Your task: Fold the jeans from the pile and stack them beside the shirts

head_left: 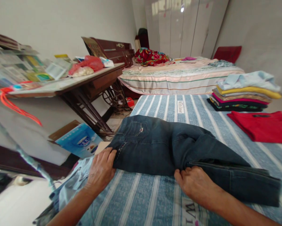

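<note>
Nearest, the left hand (100, 171) closes its fingers on the waistband edge of the dark blue denim jeans (159, 147); the right hand (195, 185) curls around their near fold; the jeans lie folded across the blue-and-white striped bedsheet (155, 106); farther right lies a flat red folded garment (263, 127); beyond it stands a stack of folded coloured clothes (244, 91); far left stands a dark wooden table (84, 86).

jeans (159, 146) | dark blue denim | folded lengthwise, lying flat | on striped bedspread (155, 201)
</note>
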Demonstrator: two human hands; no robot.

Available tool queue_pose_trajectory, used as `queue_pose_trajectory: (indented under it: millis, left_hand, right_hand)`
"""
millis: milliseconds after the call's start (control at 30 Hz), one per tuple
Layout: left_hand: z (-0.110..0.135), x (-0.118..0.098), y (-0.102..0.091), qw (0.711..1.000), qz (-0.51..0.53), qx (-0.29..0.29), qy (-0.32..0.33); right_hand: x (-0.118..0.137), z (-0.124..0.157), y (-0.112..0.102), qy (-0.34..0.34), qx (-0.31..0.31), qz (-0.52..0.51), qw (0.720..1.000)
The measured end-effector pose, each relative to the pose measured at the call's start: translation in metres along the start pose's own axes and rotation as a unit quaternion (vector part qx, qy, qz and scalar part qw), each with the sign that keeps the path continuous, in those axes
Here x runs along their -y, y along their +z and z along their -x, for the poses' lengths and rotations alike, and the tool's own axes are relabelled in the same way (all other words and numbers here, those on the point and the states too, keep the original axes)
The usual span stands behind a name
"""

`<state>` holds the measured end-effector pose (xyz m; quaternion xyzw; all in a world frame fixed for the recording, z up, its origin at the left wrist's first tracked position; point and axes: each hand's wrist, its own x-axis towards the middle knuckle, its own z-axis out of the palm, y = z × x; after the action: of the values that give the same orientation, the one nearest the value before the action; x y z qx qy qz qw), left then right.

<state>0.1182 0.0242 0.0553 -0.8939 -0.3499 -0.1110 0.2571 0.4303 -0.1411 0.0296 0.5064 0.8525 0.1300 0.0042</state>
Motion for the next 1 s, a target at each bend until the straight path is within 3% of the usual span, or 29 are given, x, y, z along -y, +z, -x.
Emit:
queue_pose_trajectory:
  millis: [167, 300, 467, 700, 867, 1000]
  left_hand:
    - [-0.013, 0.014, -0.008, 0.995, -0.053, -0.045, 0.072]
    - [-0.002, 0.019, -0.002, 0.989, -0.057, -0.073, 0.112]
    - [0.016, 0.016, 0.011, 0.994, -0.039, -0.042, 0.097]
    - [0.009, 0.022, 0.010, 0.994, -0.037, -0.047, 0.094]
    - [0.010, 0.022, 0.016, 0.995, 0.001, 0.013, 0.100]
    - [0.002, 0.006, -0.005, 0.994, -0.018, 0.107, 0.030]
  right_hand:
    - [-0.003, 0.003, -0.001, 0.009, 0.006, -0.011, 1.000]
    - [-0.002, 0.005, -0.001, 0.009, -0.006, -0.003, 1.000]
    - [0.000, 0.003, 0.001, 0.003, 0.000, 0.000, 1.000]
    - [-0.002, 0.003, -0.002, 0.004, -0.002, -0.007, 1.000]
    - [-0.002, 0.001, -0.001, -0.002, 0.005, -0.019, 1.000]
    - [-0.003, -0.001, -0.005, -0.003, 0.024, -0.026, 0.999]
